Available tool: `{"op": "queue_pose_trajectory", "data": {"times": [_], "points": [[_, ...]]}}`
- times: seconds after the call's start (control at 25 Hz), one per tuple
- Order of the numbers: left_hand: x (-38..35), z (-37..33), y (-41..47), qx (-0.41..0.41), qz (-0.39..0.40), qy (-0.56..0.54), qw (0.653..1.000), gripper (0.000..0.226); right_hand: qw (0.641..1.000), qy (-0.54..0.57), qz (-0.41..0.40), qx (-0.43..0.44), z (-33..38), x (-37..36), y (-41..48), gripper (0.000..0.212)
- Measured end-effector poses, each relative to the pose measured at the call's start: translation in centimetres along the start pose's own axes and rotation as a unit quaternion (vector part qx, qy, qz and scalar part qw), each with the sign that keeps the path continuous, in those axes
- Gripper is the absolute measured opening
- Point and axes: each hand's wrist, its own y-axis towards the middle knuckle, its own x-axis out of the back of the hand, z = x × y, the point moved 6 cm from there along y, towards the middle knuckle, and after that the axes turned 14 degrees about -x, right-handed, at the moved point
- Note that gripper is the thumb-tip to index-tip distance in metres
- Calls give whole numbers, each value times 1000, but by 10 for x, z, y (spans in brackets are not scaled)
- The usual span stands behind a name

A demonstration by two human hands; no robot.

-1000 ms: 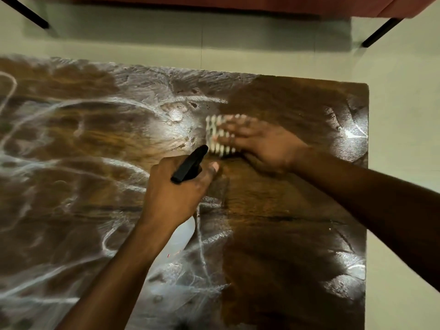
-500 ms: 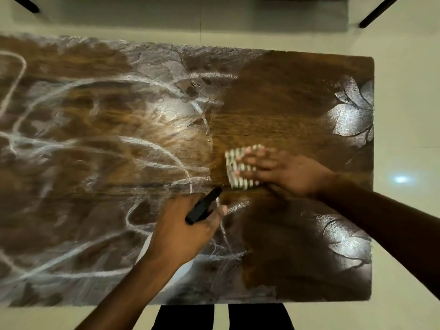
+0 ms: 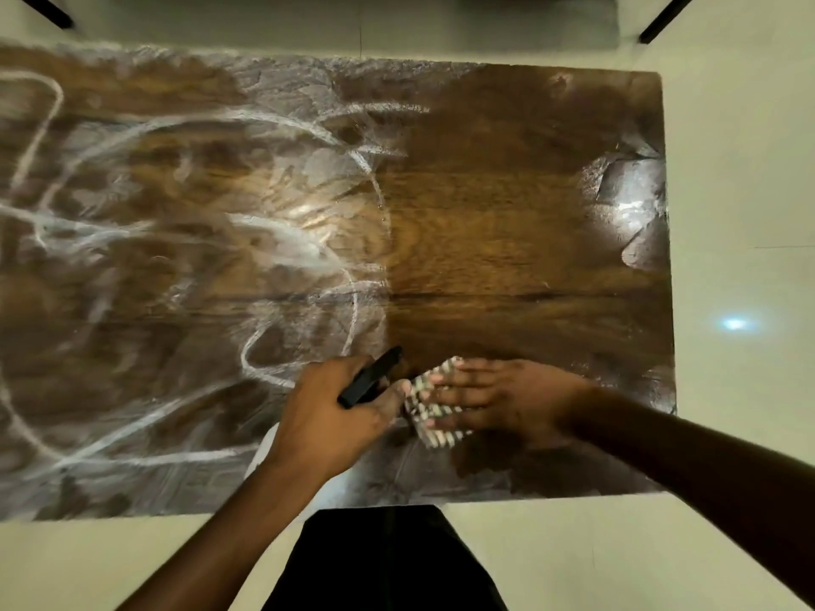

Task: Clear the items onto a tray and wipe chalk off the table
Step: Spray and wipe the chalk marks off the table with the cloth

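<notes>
The brown wooden table [image 3: 507, 222] carries white chalk scrawls [image 3: 185, 240] over its left and middle part; the right part is darker and mostly wiped. My right hand [image 3: 507, 401] lies flat with straight fingers on a checked cloth [image 3: 434, 410], pressing it onto the table close to the near edge. My left hand [image 3: 335, 412] grips a spray bottle by its black nozzle head [image 3: 370, 377]; the pale bottle body [image 3: 260, 456] shows below my wrist. The two hands almost touch. No tray is in view.
Pale floor [image 3: 741, 169] surrounds the table on the far, right and near sides. Two dark furniture legs [image 3: 666, 17] stand beyond the far edge. My dark-trousered legs [image 3: 388, 562] are at the near edge. Chalk smears [image 3: 630, 205] remain by the right edge.
My right hand has dragged the cloth from the table's middle toward the near edge. My left hand with the bottle has stayed beside it, and the camera view has tilted back.
</notes>
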Motion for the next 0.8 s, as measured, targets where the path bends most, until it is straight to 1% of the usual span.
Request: {"op": "queue_pose_trajectory", "data": {"times": [0.04, 0.08, 0.12, 0.16, 0.2, 0.24, 0.28, 0.32, 0.36, 0.4, 0.44, 0.48, 0.52, 0.56, 0.6, 0.64, 0.68, 0.72, 0.76, 0.8], "points": [[-3, 1, -8, -3, -8, 2, 1000, 53, 999, 12, -21, -42, -16, 2, -6, 79], [-6, 3, -15, -5, -11, 0, 1000, 56, 989, 46, -72, -122, -36, 9, -10, 71], [-12, 4, -24, -8, -10, -3, 1000, 58, 960, 94, -137, -228, -51, 16, -15, 66], [-18, 6, -33, -11, -11, -9, 1000, 57, 907, 155, -193, -340, -59, 22, -17, 65], [-23, 8, -42, -11, -15, -18, 1000, 56, 841, 211, -233, -440, -56, 21, -13, 66], [-27, 11, -51, -7, -21, -23, 999, 54, 783, 247, -251, -512, -40, 18, -5, 68], [-31, 12, -60, -4, -27, -20, 999, 49, 758, 259, -248, -546, -14, 10, 5, 70], [-35, 13, -67, 0, -32, -12, 999, 43, 776, 249, -238, -529, 18, 1, 14, 71], [-38, 14, -74, 2, -34, -4, 999, 38, 831, 218, -223, -461, 54, -9, 20, 69], [-42, 15, -81, 4, -32, 1, 999, 36, 891, 185, -207, -358, 90, -19, 18, 66], [-45, 17, -88, 5, -27, 2, 1000, 37, 936, 156, -180, -259, 116, -33, 4, 63], [-49, 21, -96, 4, -22, 0, 1000, 40, 961, 131, -154, -190, 127, -46, -16, 60], [-52, 24, -104, 5, -17, 0, 1000, 43, 968, 116, -139, -172, 126, -59, -37, 59], [-56, 29, -112, 4, -12, 1, 1000, 45, 958, 120, -149, -214, 117, -67, -58, 57], [-59, 31, -120, 4, -9, 2, 1000, 44, 924, 149, -185, -299, 105, -73, -77, 57], [-61, 33, -127, 4, -10, -3, 1000, 42, 863, 189, -234, -405, 93, -75, -97, 57], [-63, 34, -133, 3, -15, -9, 1000, 39, 779, 234, -278, -511, 87, -77, -111, 58], [-64, 35, -136, 1, -20, -13, 1000, 35, 683, 270, -313, -602, 92, -79, -114, 60], [-66, 36, -138, -3, -22, -12, 1000, 32, 595, 293, -335, -670, 105, -77, -104, 63], [-68, 36, -139, -7, -24, -9, 1000, 29, 540, 308, -339, -706, 124, -72, -86, 66]]}}
